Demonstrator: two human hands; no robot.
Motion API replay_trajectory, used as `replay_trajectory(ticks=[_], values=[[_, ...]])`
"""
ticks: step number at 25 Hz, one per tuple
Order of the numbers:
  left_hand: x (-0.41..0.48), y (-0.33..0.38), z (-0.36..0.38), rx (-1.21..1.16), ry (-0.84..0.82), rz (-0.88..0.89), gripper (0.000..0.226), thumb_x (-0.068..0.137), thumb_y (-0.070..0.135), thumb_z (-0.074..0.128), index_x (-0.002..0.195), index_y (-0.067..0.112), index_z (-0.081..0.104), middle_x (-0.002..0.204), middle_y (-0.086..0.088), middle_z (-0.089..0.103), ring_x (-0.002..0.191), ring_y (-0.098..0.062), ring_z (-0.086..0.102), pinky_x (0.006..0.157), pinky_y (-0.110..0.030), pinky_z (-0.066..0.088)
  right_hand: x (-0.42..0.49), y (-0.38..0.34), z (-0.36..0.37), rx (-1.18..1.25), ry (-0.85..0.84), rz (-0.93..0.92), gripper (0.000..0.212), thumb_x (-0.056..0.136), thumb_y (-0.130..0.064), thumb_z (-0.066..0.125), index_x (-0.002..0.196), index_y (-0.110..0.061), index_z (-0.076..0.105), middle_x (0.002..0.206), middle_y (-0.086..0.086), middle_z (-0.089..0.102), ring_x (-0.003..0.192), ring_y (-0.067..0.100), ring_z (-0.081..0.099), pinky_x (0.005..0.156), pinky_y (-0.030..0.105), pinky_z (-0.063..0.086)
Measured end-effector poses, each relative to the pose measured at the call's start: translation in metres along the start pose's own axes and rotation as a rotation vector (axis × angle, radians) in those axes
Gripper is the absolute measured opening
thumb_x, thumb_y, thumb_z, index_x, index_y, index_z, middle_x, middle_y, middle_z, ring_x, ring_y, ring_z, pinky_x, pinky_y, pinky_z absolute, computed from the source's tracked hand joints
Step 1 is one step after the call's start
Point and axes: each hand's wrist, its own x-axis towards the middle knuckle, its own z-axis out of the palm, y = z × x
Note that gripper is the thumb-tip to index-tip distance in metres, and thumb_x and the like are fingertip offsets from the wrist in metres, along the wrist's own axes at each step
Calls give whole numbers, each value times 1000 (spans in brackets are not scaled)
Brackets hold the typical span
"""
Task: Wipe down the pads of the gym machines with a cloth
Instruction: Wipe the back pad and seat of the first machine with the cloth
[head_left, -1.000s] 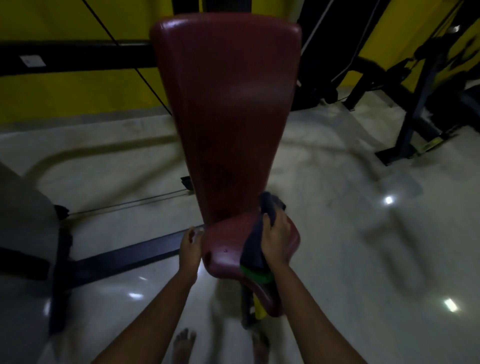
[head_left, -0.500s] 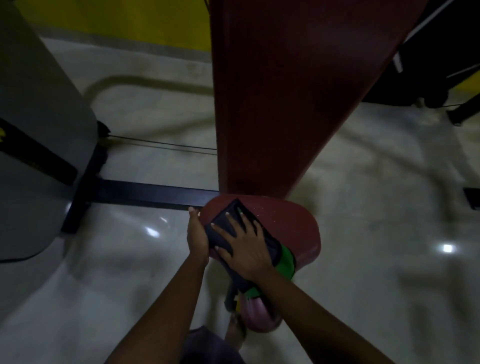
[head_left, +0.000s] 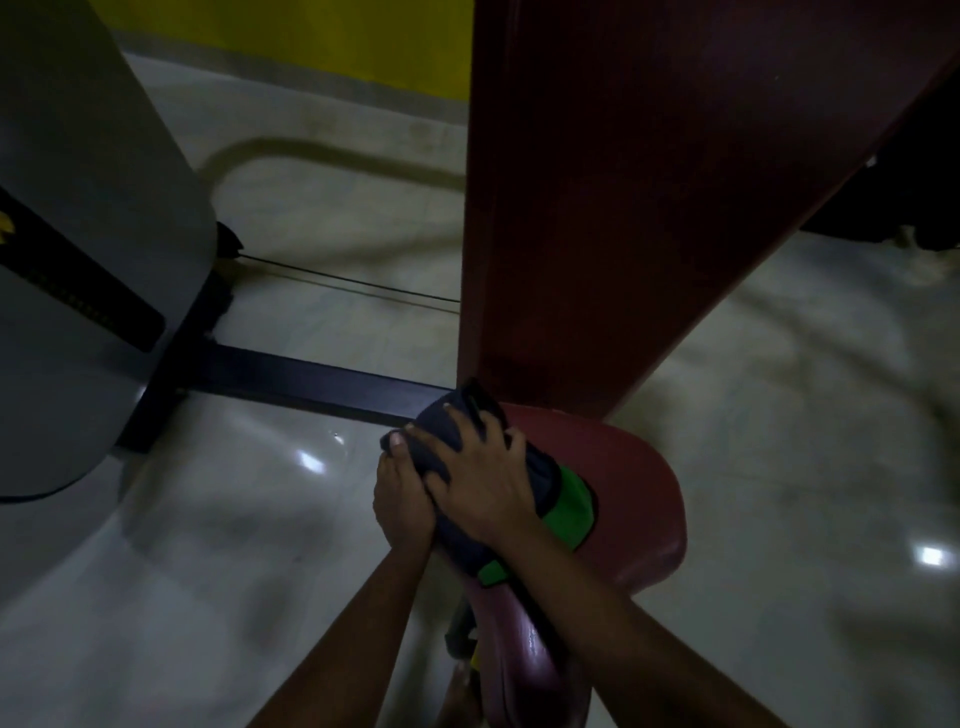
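Both hands closer, cloth (head_left: 467, 431) shifted left (seat pad (head_left: 639, 499))

— Where are your hands?

— Both out in front of me and low. My right hand (head_left: 480, 480) lies palm down, fingers (head_left: 462, 421) spread and pressing flat, the wrist bent back a little. My left hand (head_left: 402, 493) sits just beside it on the left, touching it, partly tucked under its edge.

— And the left one's grip?

— Curled, thumb up at the top; whether it clasps anything I cannot tell. Both forearms are bare and run up from the lower edge, drawing together towards the wrists.
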Motion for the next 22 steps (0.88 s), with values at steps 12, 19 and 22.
replay_trajectory(ticks=[12, 19, 22], values=[[-19, 9, -14, 165, -240, 283, 81, 82, 75, 27, 136, 18, 44, 134, -7, 53, 124, -23, 49, 107, -47, 38, -59, 60, -15, 113, 7, 557, 53, 94, -48, 31, 145, -42, 16, 156, 0, 15, 137, 30, 19, 104, 46, 21], [-86, 8, -33, 204, -283, 268, 66, 94, 47, 39, 148, 11, 23, 156, -8, 20, 145, -22, 17, 118, -46, 18, -120, 21, -20, 188, -56, 351, 61, 77, -50, 24, 128, -35, 53, 137, 5, 52, 116, 35, 54, 87, 51, 45], [-108, 7, -17, 352, -394, 478, 59, 97, 38, 41, 147, 11, 25, 156, -3, 21, 146, -17, 10, 119, -33, 4, -119, 65, -14, 226, -58, 414, 73, 79, -52, 6, 142, -30, 33, 154, 1, 24, 136, 27, 29, 105, 44, 26]])
